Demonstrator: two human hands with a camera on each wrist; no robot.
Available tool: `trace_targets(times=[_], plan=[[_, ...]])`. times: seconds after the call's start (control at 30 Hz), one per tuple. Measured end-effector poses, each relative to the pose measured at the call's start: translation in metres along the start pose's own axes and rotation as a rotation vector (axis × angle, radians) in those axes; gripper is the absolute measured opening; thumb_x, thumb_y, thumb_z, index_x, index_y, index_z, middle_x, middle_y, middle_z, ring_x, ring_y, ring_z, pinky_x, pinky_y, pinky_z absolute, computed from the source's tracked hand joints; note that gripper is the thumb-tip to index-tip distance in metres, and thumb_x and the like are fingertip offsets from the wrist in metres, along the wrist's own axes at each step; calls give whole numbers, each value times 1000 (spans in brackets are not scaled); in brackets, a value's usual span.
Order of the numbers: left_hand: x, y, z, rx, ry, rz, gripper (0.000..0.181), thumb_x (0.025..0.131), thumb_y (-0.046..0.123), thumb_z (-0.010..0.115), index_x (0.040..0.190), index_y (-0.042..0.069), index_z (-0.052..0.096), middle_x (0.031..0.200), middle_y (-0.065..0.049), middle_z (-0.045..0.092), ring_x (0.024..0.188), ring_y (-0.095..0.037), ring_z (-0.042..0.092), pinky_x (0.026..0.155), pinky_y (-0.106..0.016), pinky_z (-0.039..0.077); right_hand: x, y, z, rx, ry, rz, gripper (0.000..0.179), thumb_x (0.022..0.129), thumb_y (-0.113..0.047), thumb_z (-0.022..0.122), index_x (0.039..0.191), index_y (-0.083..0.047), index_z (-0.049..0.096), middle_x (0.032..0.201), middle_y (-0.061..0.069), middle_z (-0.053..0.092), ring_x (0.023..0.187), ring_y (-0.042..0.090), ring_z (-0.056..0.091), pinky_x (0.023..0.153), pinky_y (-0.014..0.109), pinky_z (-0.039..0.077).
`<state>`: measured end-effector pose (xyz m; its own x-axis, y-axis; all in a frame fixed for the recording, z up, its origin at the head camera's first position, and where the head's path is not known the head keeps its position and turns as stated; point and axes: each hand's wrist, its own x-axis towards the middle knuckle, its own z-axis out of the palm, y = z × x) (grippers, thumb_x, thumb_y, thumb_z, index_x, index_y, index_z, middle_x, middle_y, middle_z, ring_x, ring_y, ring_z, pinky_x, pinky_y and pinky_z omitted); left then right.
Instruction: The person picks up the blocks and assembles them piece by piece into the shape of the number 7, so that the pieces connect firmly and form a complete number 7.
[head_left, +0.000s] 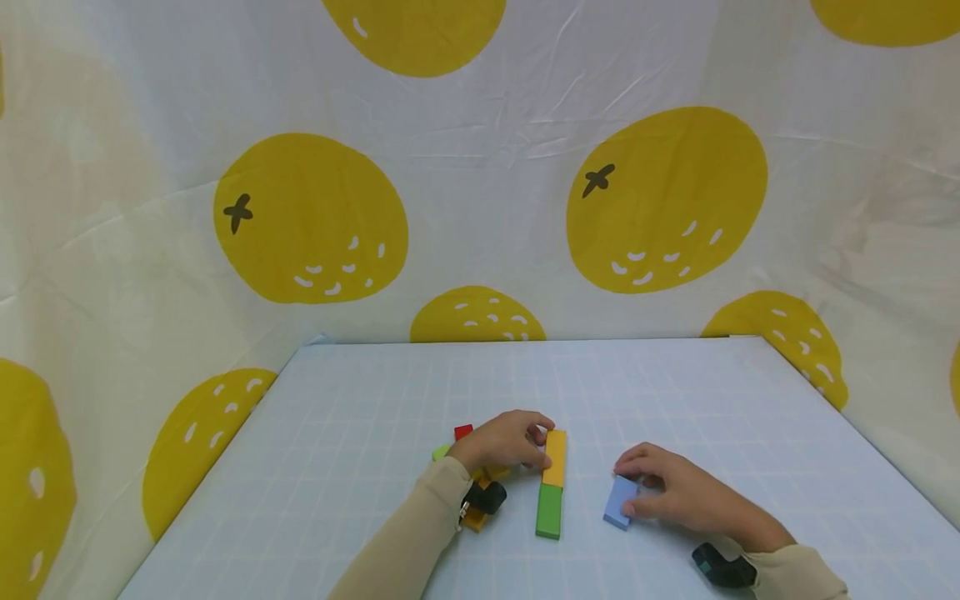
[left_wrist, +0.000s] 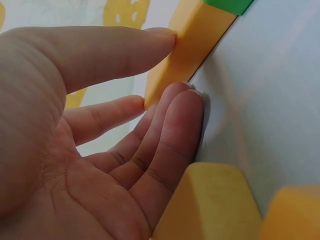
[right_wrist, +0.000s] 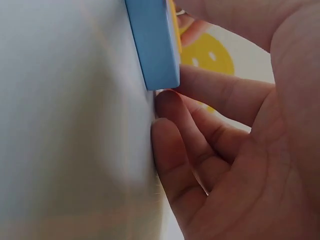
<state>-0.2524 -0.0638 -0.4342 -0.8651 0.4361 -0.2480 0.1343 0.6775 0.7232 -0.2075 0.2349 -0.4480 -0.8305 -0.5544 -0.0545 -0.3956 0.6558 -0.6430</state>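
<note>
My left hand [head_left: 506, 440] has its thumb on the side of an orange block [head_left: 555, 458] and its index fingertip at that block's far end. Directly in front of the orange block, end to end with it, lies a green block [head_left: 549, 512]. Over to the right, my right hand [head_left: 678, 492] pinches a light blue block [head_left: 620, 502] between thumb and index finger, low over the table. Its other fingers curl beside the tabletop in the right wrist view, past the end of the blue block [right_wrist: 155, 50].
Under and behind the left wrist lie several more blocks, among them a red block [head_left: 463, 432], a light green block [head_left: 441, 452] and a yellow-orange block [head_left: 475, 520]. The table [head_left: 375, 383] has a pale grid cover. A curtain [head_left: 487, 208] with yellow fruit shapes hangs behind it.
</note>
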Motion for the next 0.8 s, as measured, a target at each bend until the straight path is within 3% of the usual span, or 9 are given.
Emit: trace_targets(times=[0.4,0.8], plan=[[-1,1,0,20,17,-17,49,85,28,81,131,24,63,106,8,62,87,-14,59,80,-34,52,1,0,1,-15,-1,-20,43,87,-47,75,119,-20,69,123,-7,55,106,12,54,90,29,48],[-3,3,-2,13,8,-11,51,86,27,81,133,23,63,105,9,62,88,-14,59,80,-33,51,0,-2,2,-12,4,-5,46,86,-48,76,121,-17,70,123,-6,56,111,20,53,94,34,48]])
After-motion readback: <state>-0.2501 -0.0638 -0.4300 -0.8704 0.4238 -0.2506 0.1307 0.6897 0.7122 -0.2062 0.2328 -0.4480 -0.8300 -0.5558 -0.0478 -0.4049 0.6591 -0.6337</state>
